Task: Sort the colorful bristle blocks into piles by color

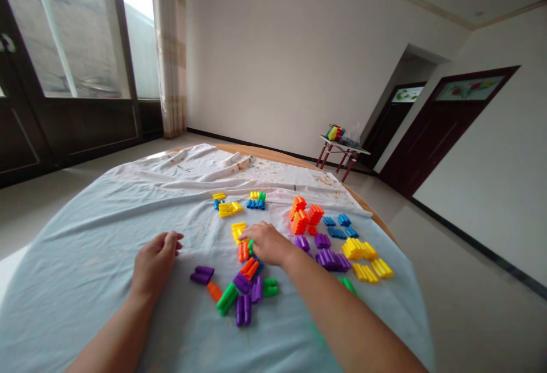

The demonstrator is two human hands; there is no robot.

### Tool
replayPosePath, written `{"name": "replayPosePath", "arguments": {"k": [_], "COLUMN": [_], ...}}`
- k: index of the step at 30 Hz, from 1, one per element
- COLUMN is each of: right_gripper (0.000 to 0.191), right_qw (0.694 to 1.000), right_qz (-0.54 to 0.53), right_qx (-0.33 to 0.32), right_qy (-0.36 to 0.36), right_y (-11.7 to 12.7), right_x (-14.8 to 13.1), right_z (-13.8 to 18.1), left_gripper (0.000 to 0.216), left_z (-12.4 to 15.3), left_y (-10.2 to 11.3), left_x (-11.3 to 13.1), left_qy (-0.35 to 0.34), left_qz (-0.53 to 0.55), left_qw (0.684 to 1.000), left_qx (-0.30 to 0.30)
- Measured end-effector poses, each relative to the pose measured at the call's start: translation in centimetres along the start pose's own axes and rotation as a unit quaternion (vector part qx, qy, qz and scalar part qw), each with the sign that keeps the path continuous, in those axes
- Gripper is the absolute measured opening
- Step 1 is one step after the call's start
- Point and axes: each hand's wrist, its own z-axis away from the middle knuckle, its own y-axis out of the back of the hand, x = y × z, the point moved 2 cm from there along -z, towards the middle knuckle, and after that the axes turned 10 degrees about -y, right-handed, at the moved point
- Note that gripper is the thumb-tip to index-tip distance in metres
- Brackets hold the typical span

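My right hand (268, 243) reaches over a loose pile of plastic blocks made of joined tubes. Its fingers are apart and stretched to the left, the tips at a yellow block (237, 228). Under the palm a green block (250, 246) partly shows, beside an orange block (243, 251). My left hand (154, 260) rests on the cloth left of the pile, fingers loosely curled and apart, with nothing visible in them. Nearest to it lies a dark purple block (202, 274). Closer to me are another orange block (214, 291), a green block (227, 299) and a purple block (243, 310).
A pale cloth (106, 236) with folds covers the round table. Right of the pile stand grouped stacks: orange blocks (299, 220), blue blocks (337, 233), purple blocks (330, 259) and yellow blocks (358, 249). Farther back are blue blocks (255, 204). A small side table (342, 145) stands beyond.
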Motion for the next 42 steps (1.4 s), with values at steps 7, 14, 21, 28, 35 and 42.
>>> {"name": "replayPosePath", "arguments": {"k": [7, 14, 21, 28, 35, 42], "right_gripper": [0.037, 0.018, 0.022, 0.039, 0.035, 0.037], "right_qw": [0.995, 0.993, 0.993, 0.984, 0.985, 0.951], "right_qz": [0.068, 0.059, 0.054, 0.067, 0.027, -0.052], "right_qx": [-0.061, -0.030, -0.021, 0.027, 0.024, 0.120], "right_qy": [-0.034, -0.097, -0.100, -0.162, -0.166, -0.279], "right_y": [-2.0, -2.2, -2.5, -3.0, -1.1, 5.4], "right_x": [0.0, -1.9, -2.5, -2.9, -2.9, 5.9], "right_z": [-0.4, 0.8, 0.3, 0.1, 0.4, 4.9], "left_gripper": [0.037, 0.038, 0.036, 0.039, 0.040, 0.039], "left_z": [0.1, 0.1, -0.3, -0.8, -0.8, -0.3], "left_y": [0.1, 0.0, 0.2, -0.2, 0.0, 0.1], "left_x": [0.0, 0.0, -0.4, -1.4, -1.5, -1.1], "left_qy": [-0.004, 0.001, 0.011, 0.019, 0.029, 0.041], "left_qz": [0.008, 0.007, -0.004, -0.013, -0.008, -0.012], "left_qw": [1.000, 1.000, 1.000, 0.999, 0.999, 0.999], "left_qx": [0.002, -0.004, -0.020, -0.028, -0.030, -0.032]}}
